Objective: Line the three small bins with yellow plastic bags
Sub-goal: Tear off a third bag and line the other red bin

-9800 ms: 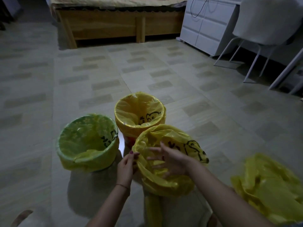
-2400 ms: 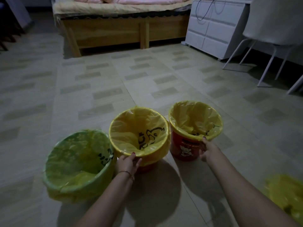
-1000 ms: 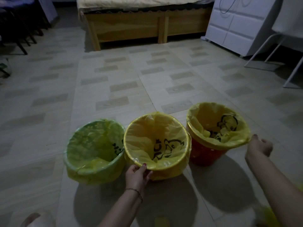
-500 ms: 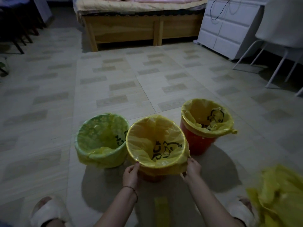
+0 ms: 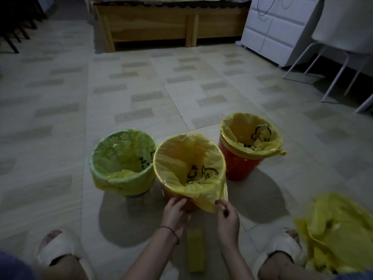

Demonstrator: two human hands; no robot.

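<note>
My right hand point(image 5: 227, 216) is now pinching the near overhang of the middle bin's bag point(image 5: 203, 196), having come back from the far-right red bin point(image 5: 239, 165). My left hand point(image 5: 174, 214) is pressing curled fingers on the middle bin point(image 5: 175, 199). The green bin point(image 5: 123, 179) is sitting lined at left, so I'm judging only tidying remains.

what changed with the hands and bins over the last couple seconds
The right hand left the red bin, came to the middle bin and now pinches the hanging edge of its yellow bag. The left hand stayed at that bin's near side, now lower, under the bag's folded edge. All three bins stayed lined; the green bin was not touched.
</note>
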